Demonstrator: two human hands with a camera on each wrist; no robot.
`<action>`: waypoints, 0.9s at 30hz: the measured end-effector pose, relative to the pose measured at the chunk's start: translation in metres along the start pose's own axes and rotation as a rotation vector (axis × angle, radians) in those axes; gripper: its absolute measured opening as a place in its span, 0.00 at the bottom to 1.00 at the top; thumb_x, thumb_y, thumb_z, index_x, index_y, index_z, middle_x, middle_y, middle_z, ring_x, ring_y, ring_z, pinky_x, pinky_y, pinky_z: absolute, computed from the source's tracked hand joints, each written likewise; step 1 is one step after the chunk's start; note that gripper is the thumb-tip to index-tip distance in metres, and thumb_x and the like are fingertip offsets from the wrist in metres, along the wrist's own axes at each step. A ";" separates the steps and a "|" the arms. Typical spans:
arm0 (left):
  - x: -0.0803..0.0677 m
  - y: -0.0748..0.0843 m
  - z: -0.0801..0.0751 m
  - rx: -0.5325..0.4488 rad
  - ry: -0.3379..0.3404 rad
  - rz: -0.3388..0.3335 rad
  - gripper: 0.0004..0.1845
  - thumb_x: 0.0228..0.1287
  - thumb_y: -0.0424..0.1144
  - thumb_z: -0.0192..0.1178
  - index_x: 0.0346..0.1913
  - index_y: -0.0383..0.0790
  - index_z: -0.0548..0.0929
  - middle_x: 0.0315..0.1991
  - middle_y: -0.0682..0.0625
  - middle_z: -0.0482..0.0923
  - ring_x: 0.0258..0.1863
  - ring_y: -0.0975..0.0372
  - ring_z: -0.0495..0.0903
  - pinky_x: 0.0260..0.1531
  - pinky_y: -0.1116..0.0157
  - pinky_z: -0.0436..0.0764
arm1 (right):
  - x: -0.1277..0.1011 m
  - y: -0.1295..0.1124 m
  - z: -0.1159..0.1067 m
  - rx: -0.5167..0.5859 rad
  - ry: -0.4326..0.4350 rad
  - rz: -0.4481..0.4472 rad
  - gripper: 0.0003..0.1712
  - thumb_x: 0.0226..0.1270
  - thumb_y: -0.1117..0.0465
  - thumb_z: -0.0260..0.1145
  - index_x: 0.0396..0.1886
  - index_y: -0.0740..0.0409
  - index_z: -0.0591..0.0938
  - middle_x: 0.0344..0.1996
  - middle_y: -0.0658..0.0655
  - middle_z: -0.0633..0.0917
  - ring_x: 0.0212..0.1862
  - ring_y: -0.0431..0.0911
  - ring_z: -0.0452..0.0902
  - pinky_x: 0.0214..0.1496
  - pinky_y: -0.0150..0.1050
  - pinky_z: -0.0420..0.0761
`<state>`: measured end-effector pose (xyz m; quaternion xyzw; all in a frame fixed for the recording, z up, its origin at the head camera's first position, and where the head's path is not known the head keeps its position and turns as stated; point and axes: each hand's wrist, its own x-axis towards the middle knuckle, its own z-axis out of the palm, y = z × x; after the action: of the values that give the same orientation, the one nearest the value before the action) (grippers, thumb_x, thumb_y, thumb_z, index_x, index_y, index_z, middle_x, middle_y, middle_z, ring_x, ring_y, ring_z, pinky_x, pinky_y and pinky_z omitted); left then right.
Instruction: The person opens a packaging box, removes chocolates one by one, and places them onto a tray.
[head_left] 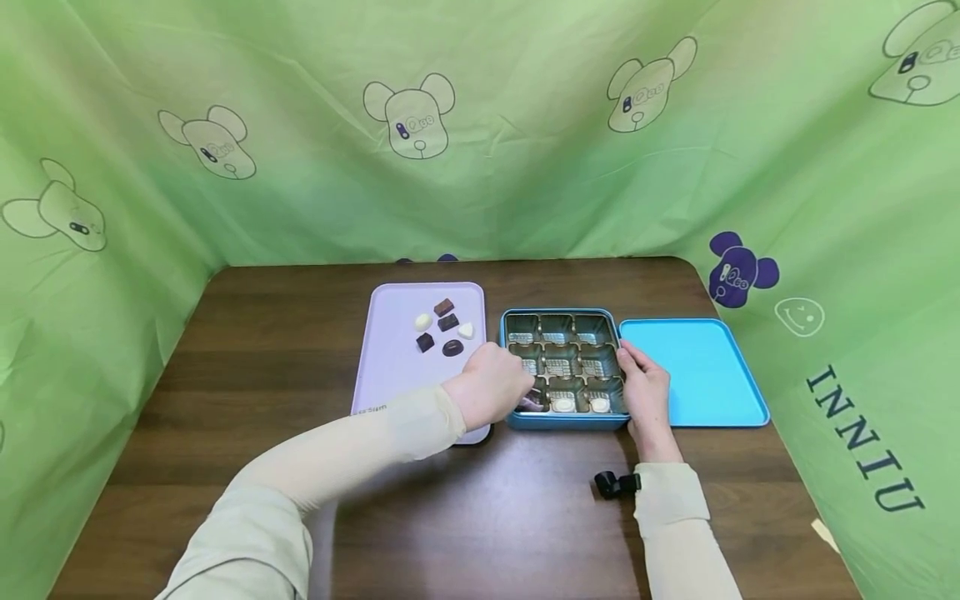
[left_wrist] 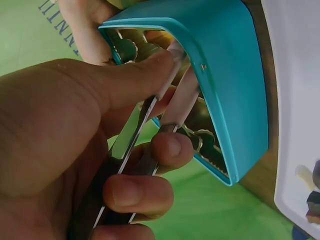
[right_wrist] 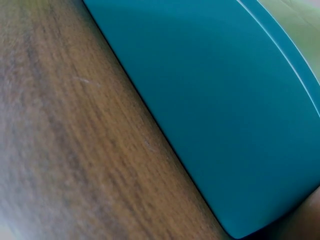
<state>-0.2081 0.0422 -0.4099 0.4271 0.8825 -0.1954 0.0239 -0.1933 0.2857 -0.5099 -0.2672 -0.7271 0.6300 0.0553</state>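
Note:
A blue tin (head_left: 564,422) with a gold compartment insert sits mid-table. Its front row holds two pale chocolates (head_left: 563,404) and a dark piece (head_left: 533,405) at the front-left cell. My left hand (head_left: 491,387) grips slim metal tongs (left_wrist: 175,100) whose pale tips reach into that front-left corner of the tin (left_wrist: 235,85). My right hand (head_left: 645,392) holds the tin's right edge, thumb at the rim. Several chocolates (head_left: 444,327), dark and white, lie on a lilac tray (head_left: 390,367) left of the tin.
The tin's blue lid (head_left: 693,371) (right_wrist: 225,110) lies flat to the right, touching the tin. Green printed cloth (head_left: 480,125) walls the wooden table (head_left: 285,333) on three sides. A black wrist camera (head_left: 617,483) sits at my right cuff.

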 end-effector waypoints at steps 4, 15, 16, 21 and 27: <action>0.002 -0.002 0.000 -0.034 -0.007 0.000 0.07 0.67 0.41 0.61 0.39 0.56 0.89 0.36 0.57 0.87 0.33 0.62 0.85 0.29 0.58 0.83 | -0.001 -0.001 0.000 -0.002 0.001 0.002 0.30 0.80 0.46 0.54 0.75 0.52 0.69 0.76 0.54 0.66 0.76 0.47 0.58 0.76 0.44 0.59; 0.002 -0.005 0.002 -0.068 -0.018 0.001 0.07 0.68 0.41 0.61 0.42 0.54 0.88 0.40 0.56 0.87 0.37 0.61 0.85 0.32 0.58 0.84 | 0.002 -0.001 0.000 -0.010 0.006 0.002 0.29 0.80 0.47 0.54 0.75 0.51 0.70 0.75 0.53 0.67 0.76 0.46 0.59 0.76 0.43 0.60; 0.002 -0.005 0.002 -0.070 -0.017 0.000 0.07 0.68 0.41 0.61 0.42 0.54 0.88 0.39 0.56 0.87 0.37 0.61 0.85 0.32 0.57 0.84 | 0.002 -0.002 0.000 -0.009 0.005 -0.001 0.29 0.80 0.47 0.54 0.75 0.52 0.70 0.75 0.53 0.67 0.76 0.46 0.59 0.76 0.43 0.60; 0.001 -0.007 0.003 -0.075 -0.010 0.005 0.07 0.69 0.41 0.60 0.40 0.54 0.88 0.38 0.56 0.87 0.35 0.61 0.85 0.31 0.57 0.84 | 0.001 -0.002 0.001 -0.003 -0.001 -0.005 0.30 0.80 0.47 0.54 0.75 0.52 0.69 0.76 0.53 0.66 0.76 0.46 0.57 0.76 0.43 0.59; -0.002 -0.007 0.003 -0.057 -0.017 0.021 0.07 0.69 0.41 0.60 0.40 0.54 0.88 0.38 0.56 0.87 0.35 0.62 0.85 0.31 0.58 0.84 | -0.001 -0.001 0.000 -0.003 -0.004 -0.002 0.30 0.81 0.47 0.54 0.75 0.52 0.69 0.76 0.53 0.65 0.77 0.46 0.56 0.76 0.43 0.58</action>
<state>-0.2128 0.0359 -0.4103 0.4336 0.8831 -0.1735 0.0456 -0.1932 0.2849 -0.5089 -0.2654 -0.7282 0.6296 0.0538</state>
